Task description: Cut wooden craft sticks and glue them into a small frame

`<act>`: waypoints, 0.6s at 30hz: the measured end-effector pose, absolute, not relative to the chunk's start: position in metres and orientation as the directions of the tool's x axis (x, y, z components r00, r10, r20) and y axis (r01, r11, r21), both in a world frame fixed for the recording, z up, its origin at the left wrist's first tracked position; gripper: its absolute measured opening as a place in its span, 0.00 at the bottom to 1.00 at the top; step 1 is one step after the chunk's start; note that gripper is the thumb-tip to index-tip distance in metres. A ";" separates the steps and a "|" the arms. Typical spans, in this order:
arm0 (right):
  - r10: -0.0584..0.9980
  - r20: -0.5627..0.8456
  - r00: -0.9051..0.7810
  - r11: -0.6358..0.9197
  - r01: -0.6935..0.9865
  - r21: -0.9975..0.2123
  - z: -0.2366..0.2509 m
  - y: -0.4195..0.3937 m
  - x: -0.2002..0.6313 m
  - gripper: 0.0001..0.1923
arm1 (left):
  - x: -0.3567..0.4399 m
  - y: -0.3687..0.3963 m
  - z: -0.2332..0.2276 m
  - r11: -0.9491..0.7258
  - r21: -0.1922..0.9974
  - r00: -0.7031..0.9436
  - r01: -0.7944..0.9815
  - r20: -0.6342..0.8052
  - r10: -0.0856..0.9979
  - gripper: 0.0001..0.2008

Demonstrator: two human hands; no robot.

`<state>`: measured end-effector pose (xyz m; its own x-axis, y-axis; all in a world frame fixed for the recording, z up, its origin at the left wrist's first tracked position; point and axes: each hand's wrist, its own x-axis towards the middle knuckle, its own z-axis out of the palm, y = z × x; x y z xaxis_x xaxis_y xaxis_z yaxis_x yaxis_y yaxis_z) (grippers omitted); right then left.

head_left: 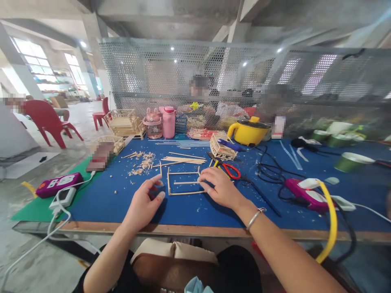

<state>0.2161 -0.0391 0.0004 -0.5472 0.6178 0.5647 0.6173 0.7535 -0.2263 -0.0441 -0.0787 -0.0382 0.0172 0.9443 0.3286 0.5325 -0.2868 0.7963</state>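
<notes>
Main risk: stick frame [169, 183] gets racked out of square. Bars are thin, joint fixing can't be made out, and the right end is covered by the right hand [221, 187]. If load is put on that end alone, a corner could be twisted or popped.

Second: inner stick [186, 182] is seen between the two long bars, its left end short of the left bar. Right end isn't clearly shown, so seating can't be confirmed; it could be knocked askew by a fingertip.

Third: thin stick [160, 167] is seen just left of the frame, at the fingertips of the left hand [142, 205]. Could be dropped, or snagged on the frame's left bar.

Minor: shavings [145, 162] are scattered on the surface [100, 203]; level could be lost if any get trapped underneath. Red-handled tool [233, 165] is parked just beyond the right hand, could be bumped.

Position: frame is placed on the surface between both hands. Left hand is held just off its left bar, thumb and forefinger spread; whether the thin stick is gripped can't be told. Right hand is curled over the right end; pinch is hidden, can't be told.
</notes>
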 end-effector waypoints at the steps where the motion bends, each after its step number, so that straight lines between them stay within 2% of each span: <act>1: 0.636 0.566 -0.524 0.742 0.617 -0.262 0.000 -0.038 0.217 0.06 | -0.042 -0.079 -0.040 -0.280 0.779 0.028 0.562 0.320 0.947 0.25; 3: 0.704 0.599 -0.381 0.668 0.642 -0.376 -0.002 -0.033 0.222 0.07 | -0.037 -0.077 -0.041 -0.268 0.717 0.044 0.644 0.315 0.948 0.24; 6: 0.801 0.595 -0.064 0.428 0.756 -0.496 -0.005 -0.022 0.235 0.07 | -0.030 -0.074 -0.035 -0.251 0.606 0.085 0.755 0.289 0.953 0.15; 9: 0.869 0.494 0.019 0.211 0.890 -0.405 -0.009 -0.015 0.245 0.06 | -0.024 -0.070 -0.029 -0.240 0.538 0.131 0.808 0.233 0.964 0.10; 11: 0.896 0.445 0.000 0.172 0.922 -0.347 -0.010 -0.014 0.247 0.06 | -0.022 -0.068 -0.027 -0.222 0.525 0.120 0.822 0.222 0.968 0.11; 13: 0.902 0.433 0.010 0.154 0.926 -0.343 -0.009 -0.016 0.246 0.07 | -0.023 -0.066 -0.027 -0.205 0.528 0.097 0.824 0.224 0.970 0.11; 18: 0.912 0.365 0.187 -0.077 0.952 -0.295 0.000 -0.022 0.244 0.09 | -0.033 -0.069 -0.028 -0.207 0.553 0.080 0.807 0.244 0.966 0.11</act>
